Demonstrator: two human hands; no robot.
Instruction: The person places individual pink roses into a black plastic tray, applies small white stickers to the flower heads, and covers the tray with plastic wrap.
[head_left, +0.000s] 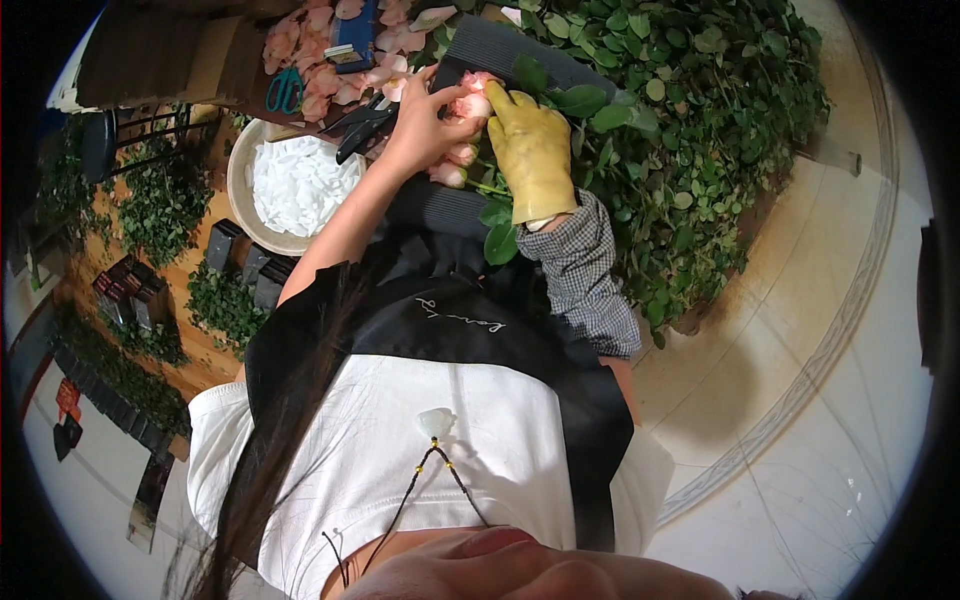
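Several pink roses (469, 106) lie in a row on dark corrugated sheet (442, 206), their blooms towards my left hand. My bare left hand (427, 120) has its fingers and thumb around one of the upper blooms. My right hand (529, 142), in a yellow rubber glove, lies palm down just right of the blooms, its fingertips at the upper rose; what is under the palm is hidden. Green leaves and stems show beside and below the glove. More corrugated sheet (517, 56) rises behind the roses.
Left of the hands are a black-handled tool (367, 129), teal-handled scissors (285, 90), loose pink petals (289, 41), a blue box (354, 34) and a round bowl (241, 187) of white pieces. A large heap of leafy stems (705, 150) stands at the right. Cut foliage (161, 217) lies further left.
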